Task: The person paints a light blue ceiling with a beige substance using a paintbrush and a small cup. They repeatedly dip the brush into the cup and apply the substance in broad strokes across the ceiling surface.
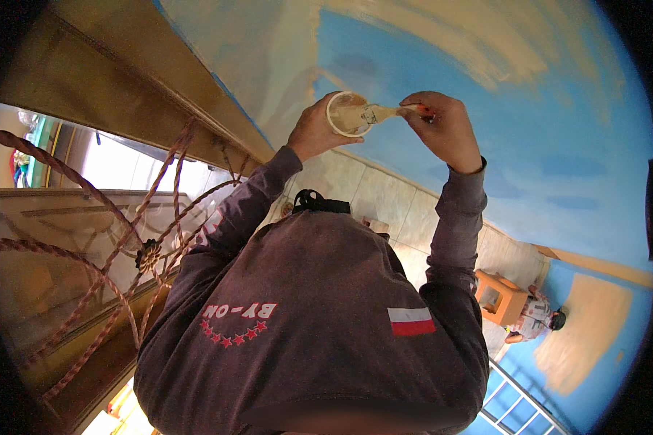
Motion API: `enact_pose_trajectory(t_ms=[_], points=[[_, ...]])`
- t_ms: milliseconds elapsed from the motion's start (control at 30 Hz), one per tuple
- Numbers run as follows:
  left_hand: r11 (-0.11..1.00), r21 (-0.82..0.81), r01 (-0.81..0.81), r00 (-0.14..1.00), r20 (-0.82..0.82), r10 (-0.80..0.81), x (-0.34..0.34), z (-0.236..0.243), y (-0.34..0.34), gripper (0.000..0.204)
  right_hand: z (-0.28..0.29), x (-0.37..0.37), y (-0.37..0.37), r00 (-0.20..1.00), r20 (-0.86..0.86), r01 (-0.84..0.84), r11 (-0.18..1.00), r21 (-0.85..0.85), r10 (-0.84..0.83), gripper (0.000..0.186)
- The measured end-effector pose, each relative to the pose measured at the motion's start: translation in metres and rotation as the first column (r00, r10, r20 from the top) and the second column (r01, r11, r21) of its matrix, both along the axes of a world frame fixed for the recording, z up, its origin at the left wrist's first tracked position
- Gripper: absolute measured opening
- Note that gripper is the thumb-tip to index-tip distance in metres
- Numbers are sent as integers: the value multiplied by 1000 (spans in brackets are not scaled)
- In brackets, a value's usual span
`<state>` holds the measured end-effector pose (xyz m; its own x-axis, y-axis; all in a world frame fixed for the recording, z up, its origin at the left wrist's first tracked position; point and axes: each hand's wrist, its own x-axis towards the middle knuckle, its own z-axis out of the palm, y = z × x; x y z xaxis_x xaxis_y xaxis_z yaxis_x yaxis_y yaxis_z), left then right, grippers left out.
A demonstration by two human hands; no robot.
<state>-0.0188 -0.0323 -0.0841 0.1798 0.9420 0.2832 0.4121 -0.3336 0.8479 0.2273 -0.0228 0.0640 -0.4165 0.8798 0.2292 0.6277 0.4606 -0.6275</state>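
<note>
Overhead, brush (382, 113) in right grip (442, 129); bristles over left-held cup (347, 114).

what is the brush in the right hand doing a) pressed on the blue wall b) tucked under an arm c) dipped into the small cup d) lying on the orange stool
c: the right hand holds the brush with its bristles inside the small cup, which the left hand holds.

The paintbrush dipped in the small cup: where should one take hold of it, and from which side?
Grip the paintbrush by its handle end, coming from the person's right, where the right hand pinches it now. Its bristle end lies in the cup, wet with beige paint, and the left hand holding the cup blocks that side. The handle points away, clean and free.
</note>
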Motion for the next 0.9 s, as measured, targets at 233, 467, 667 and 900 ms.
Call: enact_pose_trajectory(t_ms=[233, 467, 667, 900], points=[[999, 22, 43, 999, 32, -44, 7, 2, -8, 89, -5, -18, 12, 972, 212, -130, 984, 120, 102, 13], [997, 8, 74, 997, 14, -74, 12, 1, -13, 91, -15, -29, 18, 904, 420, -142, 982, 127, 76, 13], [996, -12, 89, 996, -7, -89, 14, 5, -16, 88, -22, -29, 18, 914, 400, -125, 983, 131, 64, 12], [996, -18, 87, 996, 8, -87, 16, 7, -17, 89, -22, -32, 15, 902, 428, -103, 990, 93, 54, 12]])
